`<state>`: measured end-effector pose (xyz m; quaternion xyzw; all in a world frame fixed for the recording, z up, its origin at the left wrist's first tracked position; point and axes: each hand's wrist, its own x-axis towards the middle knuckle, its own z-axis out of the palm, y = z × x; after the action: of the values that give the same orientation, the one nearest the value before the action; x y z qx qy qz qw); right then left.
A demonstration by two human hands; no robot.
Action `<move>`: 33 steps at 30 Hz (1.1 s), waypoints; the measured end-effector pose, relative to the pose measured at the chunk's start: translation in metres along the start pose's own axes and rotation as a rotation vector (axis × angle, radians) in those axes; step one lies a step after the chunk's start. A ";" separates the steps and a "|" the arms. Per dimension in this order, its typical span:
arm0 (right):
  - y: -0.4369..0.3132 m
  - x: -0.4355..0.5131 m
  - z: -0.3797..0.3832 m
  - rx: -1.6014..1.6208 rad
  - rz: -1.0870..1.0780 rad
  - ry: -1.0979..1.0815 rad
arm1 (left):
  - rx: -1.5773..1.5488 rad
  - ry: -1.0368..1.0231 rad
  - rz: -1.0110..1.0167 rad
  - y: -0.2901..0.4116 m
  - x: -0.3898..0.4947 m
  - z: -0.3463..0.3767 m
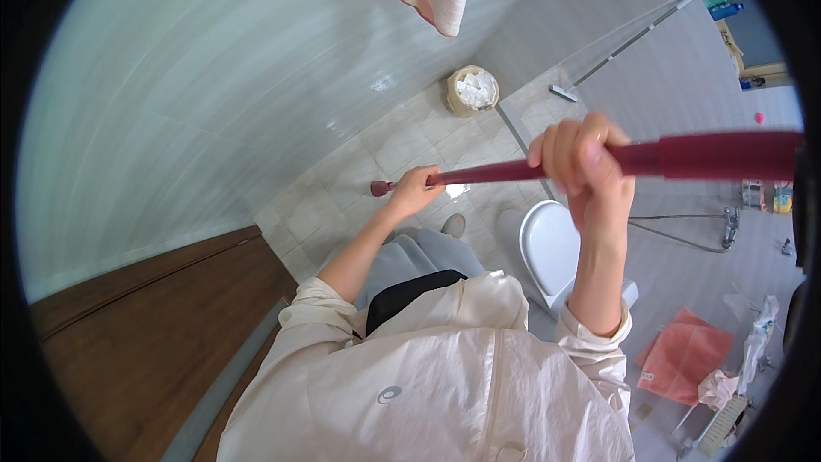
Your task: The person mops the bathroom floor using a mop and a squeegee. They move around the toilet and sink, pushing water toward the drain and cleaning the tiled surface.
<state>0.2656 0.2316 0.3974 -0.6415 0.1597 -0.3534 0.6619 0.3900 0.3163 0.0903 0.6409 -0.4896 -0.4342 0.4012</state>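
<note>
A long maroon pole [494,171] crosses in front of me, rising from lower left to upper right. My left hand [417,189] grips it near its far end, where a rounded maroon cap [380,188] sticks out past my fingers. Higher up, closer to the camera, my right hand [585,163] is wrapped around the pole just below a thicker sleeve section [725,155]. That thicker part runs off at the right rim of the picture, so its upper end is hidden.
A white toilet [550,237] with its lid down stands beside me. A wastebasket [473,91] full of white paper sits by the wall. A squeegee [563,93] leans in the far corner. Pink cloths [685,356] hang at right, and a brown door [154,327] is at left.
</note>
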 end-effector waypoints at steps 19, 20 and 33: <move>0.092 -0.271 -0.058 -0.303 0.637 1.005 | -0.663 1.200 -0.421 -0.082 -0.004 -0.152; 0.098 -0.272 -0.052 -0.266 0.625 0.980 | -0.668 1.208 -0.385 -0.085 0.002 -0.153; 0.160 -0.354 -0.054 -0.175 0.778 1.043 | -0.179 0.930 -0.201 -0.092 0.006 -0.147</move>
<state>0.0242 0.4180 0.1513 -0.3327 0.7082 -0.3385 0.5227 0.5564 0.3421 0.0469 0.7742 -0.1548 -0.1788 0.5871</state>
